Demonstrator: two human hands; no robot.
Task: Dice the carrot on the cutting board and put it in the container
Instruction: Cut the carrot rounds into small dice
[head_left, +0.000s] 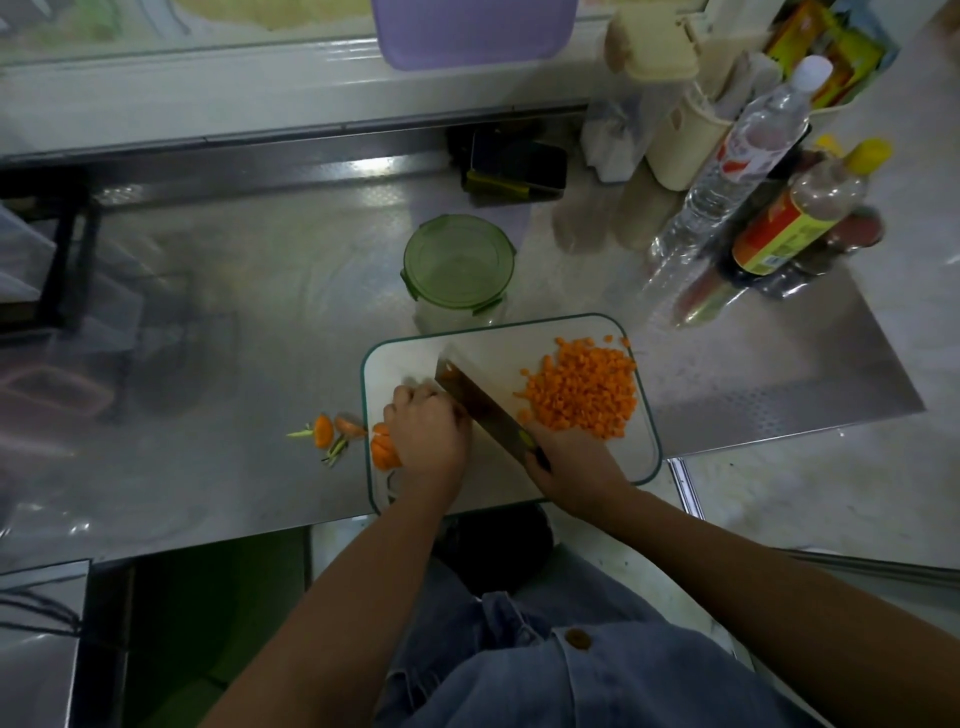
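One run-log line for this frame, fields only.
stage: dicing | left hand: holds carrot piece on board | right hand: grips knife | diced pile: on board | container: lid on

The left hand covers most of the carrot piece, and the right hand hides most of the knife handle.

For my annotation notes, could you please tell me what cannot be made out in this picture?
- Head view: left hand covers most of the uncut carrot.
- Head view: right hand hides the handle of the knife.
- Head view: green lid and blur hide the container contents.
- Head view: bottle labels too blurred to read.
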